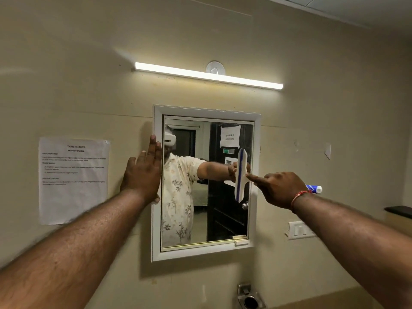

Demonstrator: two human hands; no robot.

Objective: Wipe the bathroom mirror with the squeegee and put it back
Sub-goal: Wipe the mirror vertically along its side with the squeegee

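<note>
Head view: left hand (142,172) is flat, fingers together, pressed on the left edge of the mirror (207,250) frame. Right hand (277,188) grips the squeegee (240,175) handle, index finger stretched along it. The blade stands upright against the glass near the right side, mid-height. The blue-and-white handle end pokes out behind the wrist. A paper sheet (73,179) is taped to the wall left of the mirror.

paper sheet (73,180) left of the mirror (206,184); light bar (208,75) above it (wall-mounted).
</note>
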